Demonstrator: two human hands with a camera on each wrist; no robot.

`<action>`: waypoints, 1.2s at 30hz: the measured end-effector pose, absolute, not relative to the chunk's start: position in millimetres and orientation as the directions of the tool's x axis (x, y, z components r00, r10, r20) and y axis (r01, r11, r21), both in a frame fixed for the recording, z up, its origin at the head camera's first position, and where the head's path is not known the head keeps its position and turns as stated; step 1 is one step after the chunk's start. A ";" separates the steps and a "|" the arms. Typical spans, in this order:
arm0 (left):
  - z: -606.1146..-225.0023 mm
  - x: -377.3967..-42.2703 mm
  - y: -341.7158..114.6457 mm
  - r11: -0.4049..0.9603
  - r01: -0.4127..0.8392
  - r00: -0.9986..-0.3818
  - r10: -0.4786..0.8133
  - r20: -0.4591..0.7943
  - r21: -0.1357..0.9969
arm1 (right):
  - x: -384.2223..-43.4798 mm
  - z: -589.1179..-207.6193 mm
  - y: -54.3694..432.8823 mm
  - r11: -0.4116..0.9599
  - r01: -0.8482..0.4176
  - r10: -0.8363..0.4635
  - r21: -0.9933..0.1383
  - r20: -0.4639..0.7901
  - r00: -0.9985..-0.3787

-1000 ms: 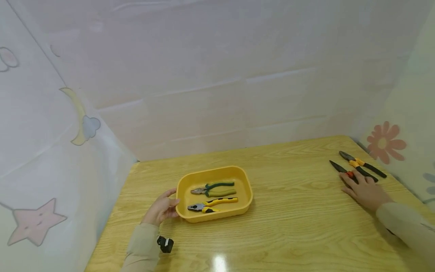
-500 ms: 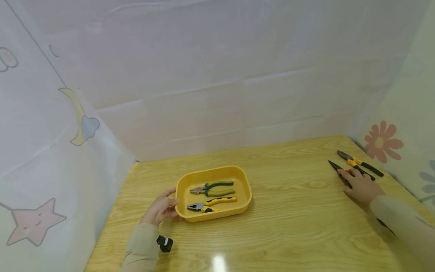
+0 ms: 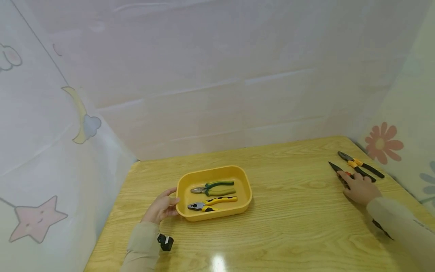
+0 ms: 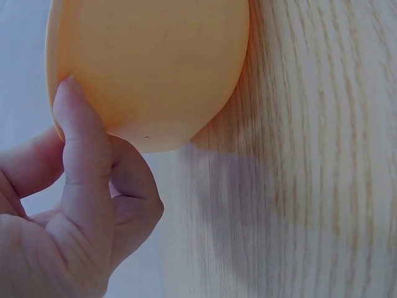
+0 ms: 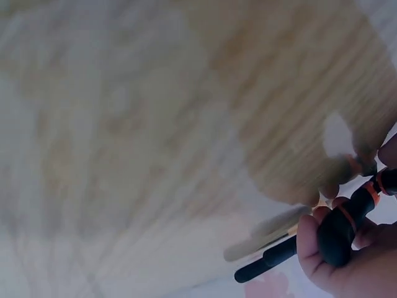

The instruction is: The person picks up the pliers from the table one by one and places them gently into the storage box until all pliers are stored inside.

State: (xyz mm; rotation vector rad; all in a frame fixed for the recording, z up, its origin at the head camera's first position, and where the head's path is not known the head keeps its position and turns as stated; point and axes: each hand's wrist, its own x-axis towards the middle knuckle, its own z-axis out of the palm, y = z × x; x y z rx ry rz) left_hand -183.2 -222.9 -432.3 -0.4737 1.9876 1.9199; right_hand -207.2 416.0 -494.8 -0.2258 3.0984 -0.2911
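At the tray's left end my left hand (image 3: 159,208) pinches the rim of the yellow plastic tray (image 3: 183,189), thumb inside and fingers beneath, as the left wrist view shows. Green-handled combination pliers (image 3: 221,192) and yellow-and-black combination pliers (image 3: 219,200) lie inside the tray. Far to the right, my right hand (image 3: 363,189) grips black long-nose pliers (image 3: 334,166) with red accents, their pointed nose showing beyond the fingers. In the right wrist view, fingers curl round a black handle (image 5: 338,236) with orange-red trim.
Orange-and-black pliers (image 3: 358,166) lie just beyond the right hand, near the table's right edge. The wood-grain table (image 3: 289,211) meets pale cloth walls at the back and sides. A small black device (image 3: 165,242) sits by the left wrist.
My right hand has drawn its fingers in around the long-nose pliers, which stay in nearly the same place. My left hand and the tray have held still.
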 end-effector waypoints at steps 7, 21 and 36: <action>-433.2 -183.6 -223.6 0.052 -0.451 -0.892 0.002 -0.452 0.891 | -200.9 -495.1 406.5 0.979 -0.181 -0.172 -0.089 0.103 -0.980; -432.7 -183.6 -225.4 0.049 -0.453 -0.891 0.008 -0.454 0.890 | -188.4 -472.6 375.5 0.944 -0.325 -0.316 0.053 0.424 -0.849; -431.2 -182.3 -223.8 0.024 -0.453 -0.891 0.014 -0.454 0.891 | -178.9 -450.5 342.6 0.926 -0.373 -0.356 0.066 0.486 -0.798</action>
